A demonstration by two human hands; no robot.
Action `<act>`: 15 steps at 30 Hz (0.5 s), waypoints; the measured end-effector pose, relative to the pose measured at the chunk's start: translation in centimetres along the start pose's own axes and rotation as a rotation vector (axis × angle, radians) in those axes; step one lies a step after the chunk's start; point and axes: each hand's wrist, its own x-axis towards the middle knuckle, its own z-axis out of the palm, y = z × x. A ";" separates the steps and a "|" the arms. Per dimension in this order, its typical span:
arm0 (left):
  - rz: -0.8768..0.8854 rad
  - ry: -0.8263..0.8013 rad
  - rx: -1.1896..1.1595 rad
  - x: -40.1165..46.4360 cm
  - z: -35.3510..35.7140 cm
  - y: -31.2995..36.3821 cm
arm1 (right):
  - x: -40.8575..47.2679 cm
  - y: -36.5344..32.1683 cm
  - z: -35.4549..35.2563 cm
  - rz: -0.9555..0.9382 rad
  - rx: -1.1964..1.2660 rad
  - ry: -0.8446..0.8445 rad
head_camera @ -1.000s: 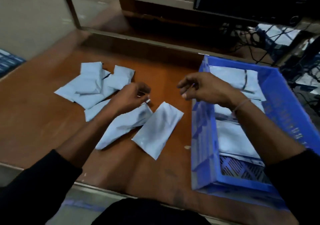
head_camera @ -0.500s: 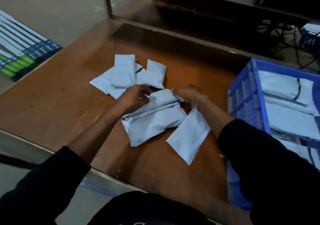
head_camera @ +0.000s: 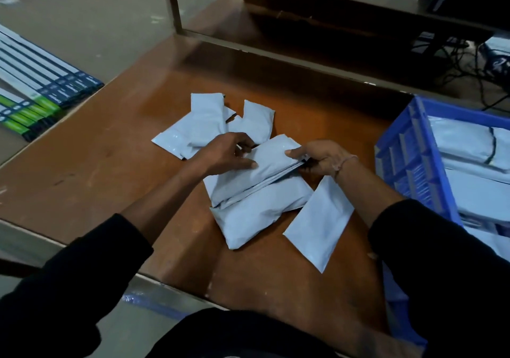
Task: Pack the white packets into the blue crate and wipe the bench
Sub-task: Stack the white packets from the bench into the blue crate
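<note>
Several white packets lie on the brown bench (head_camera: 82,164). A stack of packets (head_camera: 254,189) sits at the middle, tilted. My left hand (head_camera: 223,153) presses on the top packet's left end, thumb laid flat on it. My right hand (head_camera: 320,158) grips the stack's right end, thumb on top and fingers underneath. One single packet (head_camera: 320,222) lies flat just right of the stack. A loose pile of packets (head_camera: 209,125) rests behind my left hand. The blue crate (head_camera: 408,158) stands at the right with several white packets (head_camera: 469,147) inside.
A fan of long boxes with blue and green ends (head_camera: 41,92) lies on the floor to the left. A metal shelf frame (head_camera: 276,45) borders the bench's far side, with dark cables (head_camera: 463,54) at the back right.
My right hand came away from the crate to the stack's right end. My left hand gathered packets into a stack. The view shifted left, so the crate sits further right.
</note>
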 end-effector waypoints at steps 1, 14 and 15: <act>0.012 -0.018 0.027 0.3 -0.1 0.1 | -0.5 -0.1 -0.2 -0.010 0.048 -0.028; -0.028 -0.162 -0.320 0.5 -2.1 3.1 | -2.8 -1.5 -3.8 -0.193 0.257 -0.166; -0.046 -0.166 -0.376 0.4 -2.0 3.4 | -3.0 -1.7 -4.0 -0.205 0.267 -0.149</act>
